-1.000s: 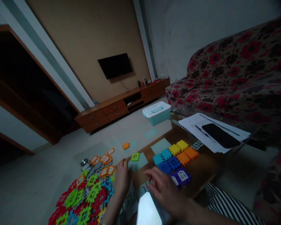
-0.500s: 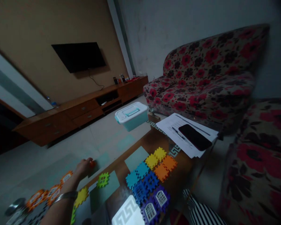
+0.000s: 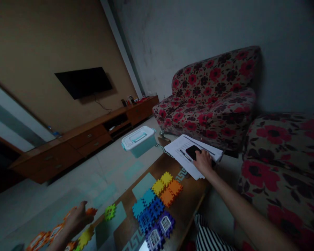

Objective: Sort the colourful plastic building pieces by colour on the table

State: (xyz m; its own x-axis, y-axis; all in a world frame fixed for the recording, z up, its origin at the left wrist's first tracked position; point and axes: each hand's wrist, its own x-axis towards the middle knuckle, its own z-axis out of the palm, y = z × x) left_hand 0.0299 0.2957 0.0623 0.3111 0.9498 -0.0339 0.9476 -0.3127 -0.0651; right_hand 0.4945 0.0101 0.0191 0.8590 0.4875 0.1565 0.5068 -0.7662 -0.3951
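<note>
My right hand (image 3: 203, 162) reaches over a black smartphone (image 3: 192, 152) lying on a stack of printed papers (image 3: 176, 146). Its fingers grip across the phone and hide the middle of it. At lower left, my left hand (image 3: 79, 217) is beside an orange toy tile (image 3: 91, 211), thumb and fingers apart, holding nothing visible. Close to it lie a lime-green tile (image 3: 110, 212) and a yellow tile (image 3: 86, 236). More orange tiles (image 3: 38, 240) run along the left, partly behind the forearm. A pen (image 3: 185, 155) rests beside the phone.
Joined blue (image 3: 151, 211), purple (image 3: 165, 223), orange (image 3: 171, 192) and yellow (image 3: 162, 183) tiles lie on the glass-topped table (image 3: 184, 209). Beyond is a lidded teal box (image 3: 142, 144). A flowered sofa (image 3: 199, 104) stands behind; a striped cloth (image 3: 209, 233) is at the bottom.
My right hand has come into view and onto the smartphone. My left hand has opened and drawn back from the orange tile. The camera view has shifted, moving the table leftward in frame.
</note>
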